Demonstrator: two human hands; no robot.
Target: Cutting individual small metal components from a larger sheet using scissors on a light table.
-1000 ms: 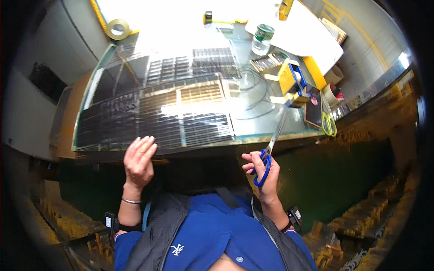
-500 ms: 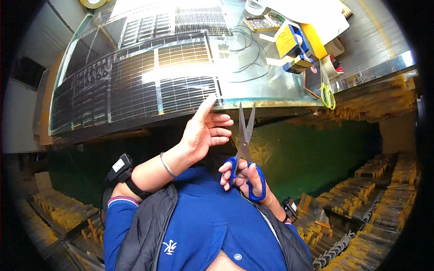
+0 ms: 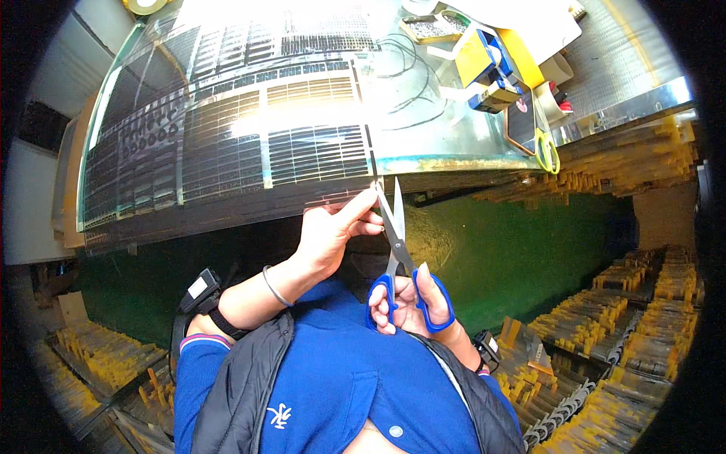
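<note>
Blue loops sit round the fingers of the right hand, and from where I stand its grip looks firmly wrapped on the blue-handled scissors, blades parted in a narrow V just off the front of the glass table. The left hand has the near right corner of the dark film sheet between thumb and fingers, some of those fingers showing through from underneath. Most of that sheet lies over the left part of the table, its near edge hanging past the front, with other patterned film behind it. What bothers me is the thumb: one blade tip stands right beside it, and I can't tell whether they touch. Were the blades to close with the thumb placed so, skin could be nicked, simply because the pinch sits so near the steel. The sheet looks thin and slick, so a slack hold might let the corner bend or slide, and the blades could then bite into its printed lines. A hard tug might drag the whole sheet forward over the edge. Farther right, the thin cords, yellow-and-blue tape dispenser and green-handled scissors are apart from the blades and seem unlikely to snag them
</note>
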